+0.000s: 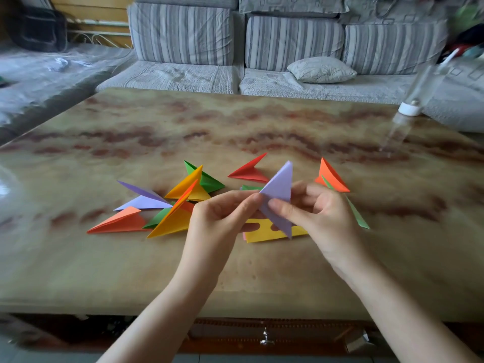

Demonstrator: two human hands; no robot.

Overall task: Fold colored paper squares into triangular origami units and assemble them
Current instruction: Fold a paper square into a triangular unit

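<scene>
Purple unit hides part of yellow sheet.

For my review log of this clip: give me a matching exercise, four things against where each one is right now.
Things:
1 cushion
2 yellow sheet
3 purple triangle
4 red unit

Places:
a pinched between left hand and right hand
b on the sofa
c on the table, beyond both hands
d flat on the table, under both hands

Pairs: 1-b; 2-d; 3-a; 4-c

No legible text or labels anywhere.
</scene>
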